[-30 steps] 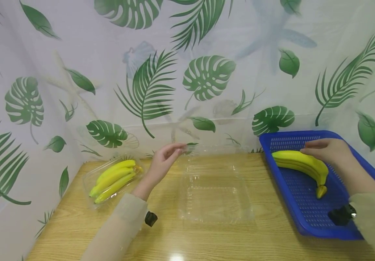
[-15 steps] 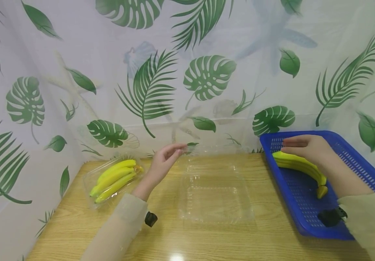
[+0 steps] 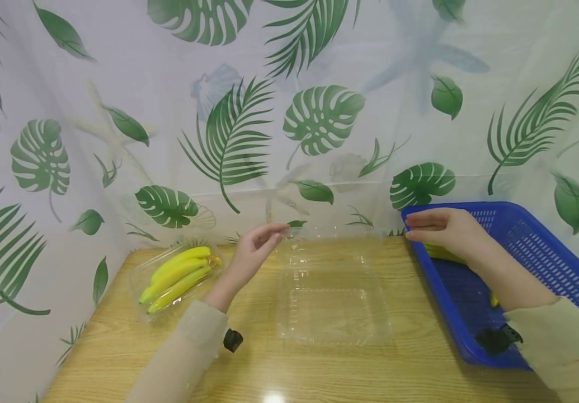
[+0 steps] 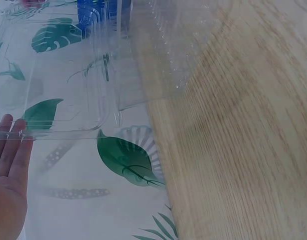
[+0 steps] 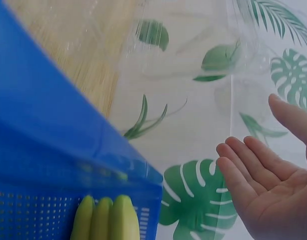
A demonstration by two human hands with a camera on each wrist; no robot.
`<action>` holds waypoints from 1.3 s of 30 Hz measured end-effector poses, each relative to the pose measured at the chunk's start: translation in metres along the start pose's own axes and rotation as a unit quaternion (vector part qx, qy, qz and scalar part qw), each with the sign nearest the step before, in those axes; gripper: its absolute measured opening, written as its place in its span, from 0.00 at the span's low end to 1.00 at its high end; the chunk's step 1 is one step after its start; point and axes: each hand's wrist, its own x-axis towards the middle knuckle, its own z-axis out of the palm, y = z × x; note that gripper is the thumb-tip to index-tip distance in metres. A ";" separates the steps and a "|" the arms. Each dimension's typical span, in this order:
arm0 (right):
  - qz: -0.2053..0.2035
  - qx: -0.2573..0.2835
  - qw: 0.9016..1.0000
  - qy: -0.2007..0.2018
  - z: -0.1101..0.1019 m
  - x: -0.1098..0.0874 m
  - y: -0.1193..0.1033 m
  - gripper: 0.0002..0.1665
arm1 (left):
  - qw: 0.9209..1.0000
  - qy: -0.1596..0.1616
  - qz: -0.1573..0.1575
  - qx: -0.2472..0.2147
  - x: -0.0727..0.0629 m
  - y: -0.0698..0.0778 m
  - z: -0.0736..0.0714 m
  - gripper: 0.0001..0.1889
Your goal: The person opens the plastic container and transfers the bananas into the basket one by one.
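A clear plastic clamshell box [image 3: 389,330] stands in the middle of the table with its lid [image 4: 58,135] raised. My left hand [image 3: 251,252] pinches the left edge of that lid between fingertips and thumb; its fingers [image 4: 18,150] show at the lid's edge in the left wrist view. My right hand [image 3: 452,226] hovers above the far left corner of a blue basket [image 3: 447,319], fingers extended, palm bare. A bunch of yellow bananas [image 5: 107,220] lies inside the basket, partly hidden by the right hand and forearm in the head view.
At the left of the table, another clear box [image 3: 138,280] contains a bunch of bananas [image 3: 178,274]. A leaf-printed sheet [image 3: 319,140] hangs behind the wooden table [image 3: 249,364]. The basket's raised walls border the right side.
My right hand has moved left across the basket, from above the bananas to the basket's left rim. The left hand has stayed at the lid.
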 end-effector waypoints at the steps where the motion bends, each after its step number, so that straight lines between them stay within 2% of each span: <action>1: -0.003 0.001 1.000 -0.002 0.002 0.000 -0.002 0.38 | 1.000 0.001 -0.001 0.000 0.000 0.000 0.000 0.17; 8: -0.032 0.010 0.999 -0.012 0.013 -0.002 -0.010 0.38 | 1.000 0.006 0.001 0.005 -0.002 -0.001 0.001 0.17; 16: -0.038 0.018 0.999 -0.031 0.021 -0.005 -0.019 0.41 | 1.000 0.006 0.008 0.005 -0.005 0.001 0.001 0.17; 25: -0.051 0.044 0.997 -0.036 0.029 -0.009 -0.023 0.39 | 1.000 0.002 0.015 0.015 -0.011 -0.002 0.001 0.16; 30: -0.068 0.024 0.997 -0.037 0.033 -0.012 -0.025 0.39 | 0.999 0.002 0.033 0.034 -0.017 -0.003 0.002 0.16; 39: -0.090 -0.010 0.995 -0.034 0.043 -0.019 -0.025 0.40 | 0.998 -0.012 0.063 0.027 -0.027 -0.001 0.005 0.16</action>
